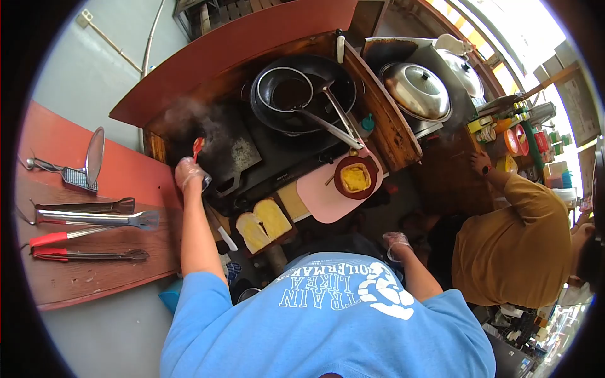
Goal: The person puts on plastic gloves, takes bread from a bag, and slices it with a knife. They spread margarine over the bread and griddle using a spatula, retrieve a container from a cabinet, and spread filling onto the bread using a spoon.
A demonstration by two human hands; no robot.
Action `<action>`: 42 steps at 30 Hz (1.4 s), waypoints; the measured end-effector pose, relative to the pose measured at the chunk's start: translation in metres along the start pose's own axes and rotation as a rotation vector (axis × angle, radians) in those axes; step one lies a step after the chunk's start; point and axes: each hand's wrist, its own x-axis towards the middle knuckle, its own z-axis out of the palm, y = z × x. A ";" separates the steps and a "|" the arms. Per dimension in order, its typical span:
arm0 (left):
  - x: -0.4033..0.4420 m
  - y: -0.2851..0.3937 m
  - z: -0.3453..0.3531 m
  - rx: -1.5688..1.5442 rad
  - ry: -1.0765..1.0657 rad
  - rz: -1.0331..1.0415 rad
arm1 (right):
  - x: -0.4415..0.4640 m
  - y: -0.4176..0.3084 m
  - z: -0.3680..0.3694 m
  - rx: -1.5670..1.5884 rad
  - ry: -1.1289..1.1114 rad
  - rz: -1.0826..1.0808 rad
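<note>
1. While the left hand (190,173), in a clear glove, is closed around a red tool (199,147), its exact grip cannot be made out.
2. Right hand (396,244), also gloved: well apart from the left, near the blue shirt (328,315); fingers look loosely curled, their opening cannot be told. Nothing seen in it.
3. Red tool: tip over the edge of the black griddle (246,154), smoke above.
4. Bread (272,219): two slices, yellow-topped, between the hands.
5. Pink board (318,201): bears a brown dish (346,188) with yellow food (357,177).
6. Wok (346,75): beyond the board.
7. Tongs (94,218): on the left shelf (82,280).
</note>
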 end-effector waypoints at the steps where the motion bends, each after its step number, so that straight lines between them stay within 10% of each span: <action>1: -0.013 0.016 -0.009 -0.087 0.023 0.015 | 0.002 0.003 0.000 -0.159 -0.087 -0.001; 10: -0.070 0.011 -0.015 -0.194 0.312 0.024 | -0.018 0.034 -0.009 0.236 -0.040 0.361; 12: -0.067 0.006 -0.003 -0.224 0.472 0.149 | -0.012 0.045 -0.012 -0.431 -0.334 0.250; 14: -0.078 0.022 -0.006 -0.019 0.174 0.099 | -0.006 0.079 -0.001 -0.373 -0.275 0.179; 18: -0.095 0.037 0.008 -0.100 0.402 0.119 | 0.002 0.106 -0.033 -0.370 -0.002 -0.080; 21: -0.106 0.051 0.009 -0.093 0.316 0.018 | 0.036 0.102 -0.082 -0.048 -0.085 0.242; 27: -0.121 0.094 -0.004 -0.181 0.099 -0.246 | 0.083 0.165 -0.102 0.001 0.016 0.126; 31: -0.135 0.109 -0.013 -0.142 0.033 -0.363 | 0.088 0.161 -0.133 -0.554 -0.245 -0.067; 42: -0.169 0.118 0.010 -0.144 0.135 -0.333 | 0.085 0.163 -0.183 -0.807 -0.454 -0.204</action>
